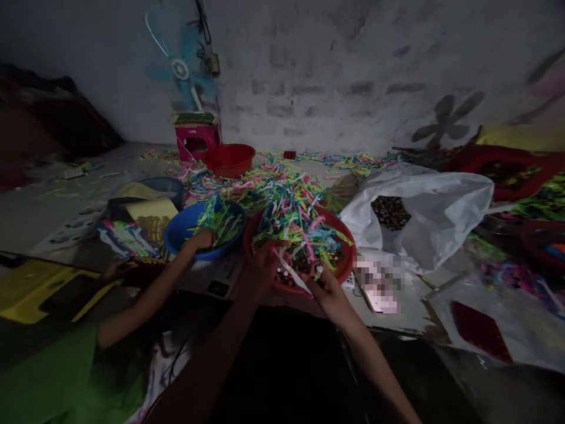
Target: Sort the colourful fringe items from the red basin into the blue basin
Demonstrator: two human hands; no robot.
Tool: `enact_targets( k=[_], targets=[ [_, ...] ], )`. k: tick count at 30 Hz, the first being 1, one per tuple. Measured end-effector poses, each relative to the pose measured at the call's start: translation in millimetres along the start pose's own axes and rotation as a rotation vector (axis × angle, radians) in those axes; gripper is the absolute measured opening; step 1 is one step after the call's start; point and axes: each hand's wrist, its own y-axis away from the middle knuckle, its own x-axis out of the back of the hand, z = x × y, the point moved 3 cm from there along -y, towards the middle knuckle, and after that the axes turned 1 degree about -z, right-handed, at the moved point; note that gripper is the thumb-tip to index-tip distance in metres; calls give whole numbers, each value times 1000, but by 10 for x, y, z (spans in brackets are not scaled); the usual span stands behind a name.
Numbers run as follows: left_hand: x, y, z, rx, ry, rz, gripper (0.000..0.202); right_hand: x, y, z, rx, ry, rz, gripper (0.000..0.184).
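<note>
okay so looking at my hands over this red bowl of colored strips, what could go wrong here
The red bowl is heaped with paper strips above its rim, so your left hand and right hand working at its near edge could knock some out. Another person's hand reaches into the blue bowl right beside yours, so the arms may bump. The white plastic bag of small dark pieces lies open close by and might spill if nudged.

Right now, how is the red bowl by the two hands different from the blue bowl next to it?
The red bowl is heaped with strips of many colours, while the blue bowl holds mostly green ones. The left hand and right hand work at the red bowl; another person's hand rests on the blue bowl. Both are round, look plastic and sit side by side.
</note>
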Motion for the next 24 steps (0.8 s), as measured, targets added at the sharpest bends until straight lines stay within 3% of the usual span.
enact_targets(
  k=[1,3,5,6,9,13,16,24],
  targets=[
    [-26,-15,-28,81,98,-25,37,11,-56,23,11,15,54,22],
    [-106,-40,-76,257,314,-195,48,32,-172,83,31,100,147,20],
    [-170,-55,-101,369,427,-355,50,28,-272,146,42,230,164,16],
    [-183,-65,-112,393,429,-372,49,17,-310,175,51,289,149,14],
    [-174,-97,-149,384,331,-205,51,-17,-358,229,100,338,86,18],
    [-164,-131,-157,272,267,-38,54,25,-329,270,86,291,94,23],
    [-131,-197,-147,222,309,-12,51,68,-297,293,45,341,114,25],
    [-36,-308,-199,283,384,47,50,-57,-255,316,75,538,56,19]
  ],
)
